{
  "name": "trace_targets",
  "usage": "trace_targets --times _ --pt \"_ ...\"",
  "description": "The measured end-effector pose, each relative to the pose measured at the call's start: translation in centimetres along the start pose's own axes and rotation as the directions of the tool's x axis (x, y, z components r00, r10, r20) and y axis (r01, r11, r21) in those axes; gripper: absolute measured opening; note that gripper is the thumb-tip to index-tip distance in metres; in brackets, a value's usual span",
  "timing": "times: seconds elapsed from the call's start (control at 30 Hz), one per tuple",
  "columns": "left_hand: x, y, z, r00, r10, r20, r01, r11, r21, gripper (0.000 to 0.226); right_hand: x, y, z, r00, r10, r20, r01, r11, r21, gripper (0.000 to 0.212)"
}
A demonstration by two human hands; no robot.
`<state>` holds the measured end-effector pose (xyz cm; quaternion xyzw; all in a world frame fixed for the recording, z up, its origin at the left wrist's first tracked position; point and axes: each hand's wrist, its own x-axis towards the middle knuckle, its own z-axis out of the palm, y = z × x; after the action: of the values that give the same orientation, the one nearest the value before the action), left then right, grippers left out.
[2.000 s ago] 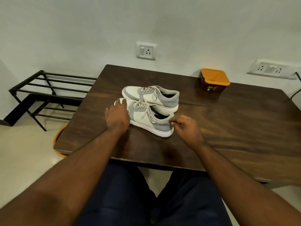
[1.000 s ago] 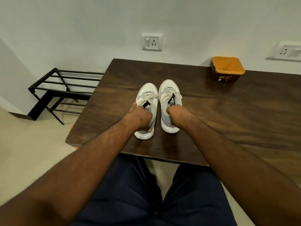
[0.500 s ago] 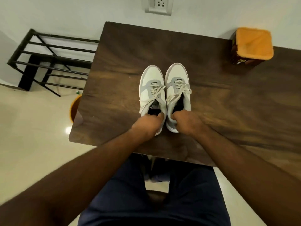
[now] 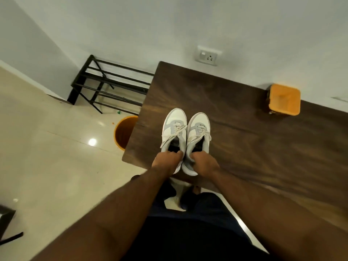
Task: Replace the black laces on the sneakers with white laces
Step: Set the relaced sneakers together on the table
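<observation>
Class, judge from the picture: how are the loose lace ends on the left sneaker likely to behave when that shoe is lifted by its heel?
The lace ends drape limply over the left sneaker, so they probably dangle and swing. They look thin, likely adding no noticeable weight for the left hand.

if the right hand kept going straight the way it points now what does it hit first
Probably the right sneaker itself: the right hand grips its heel and points toward its toe. Past that is bare table, then the wall; depth is unclear.

table (image 4: 244,140): bare wood right of sneakers (image 4: 185,132) | obstacle: orange-lidded container (image 4: 284,101) at far edge
</observation>
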<state>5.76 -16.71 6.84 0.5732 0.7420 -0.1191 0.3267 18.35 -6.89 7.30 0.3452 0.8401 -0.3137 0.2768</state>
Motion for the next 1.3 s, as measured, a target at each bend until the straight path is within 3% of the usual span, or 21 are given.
trace_targets --times 0.17,0.33,0.53,0.7,0.93,1.03,1.17,1.3 --pt "-1.4 -5.8 -2.6 0.993 -0.104 -0.056 0.097 0.988 -0.118 0.034 2.8 -6.2 -2.6 0.997 -0.075 -0.023 0.074 0.997 -0.011 0.025" --pt "-1.9 -13.9 -4.9 0.989 -0.122 -0.08 0.112 0.986 -0.125 0.031 6.7 -13.6 -3.3 0.994 -0.099 -0.041 0.098 0.995 -0.036 0.029" --pt "-0.1 -29.9 -6.9 0.994 -0.041 -0.104 0.028 0.992 -0.122 0.031 15.7 -26.1 -3.0 0.998 -0.018 -0.064 0.018 1.0 0.01 0.038" --pt "4.1 -39.8 -8.5 0.997 0.004 -0.074 -0.009 0.998 -0.063 0.034 24.3 -32.6 -3.5 0.997 0.039 -0.063 -0.038 0.999 0.01 0.036" --pt "13.4 -47.3 -8.6 0.997 0.024 -0.075 -0.018 0.997 0.076 0.037 36.2 -33.7 -3.8 0.99 0.143 -0.014 -0.144 0.988 -0.055 0.035" --pt "18.8 -49.3 -8.0 0.996 0.031 -0.082 -0.021 0.993 0.12 0.043 41.3 -32.8 -3.4 0.981 0.187 -0.062 -0.19 0.98 -0.054 0.031" --pt "23.2 -51.9 -6.4 0.994 0.028 -0.11 -0.01 0.988 0.157 0.041 45.6 -32.3 -2.3 0.972 0.182 -0.15 -0.191 0.98 -0.05 0.027" --pt "26.4 -54.0 -4.6 0.993 0.033 -0.118 -0.016 0.99 0.143 0.04 48.8 -32.4 -0.1 0.978 0.146 -0.149 -0.154 0.987 -0.043 0.029"
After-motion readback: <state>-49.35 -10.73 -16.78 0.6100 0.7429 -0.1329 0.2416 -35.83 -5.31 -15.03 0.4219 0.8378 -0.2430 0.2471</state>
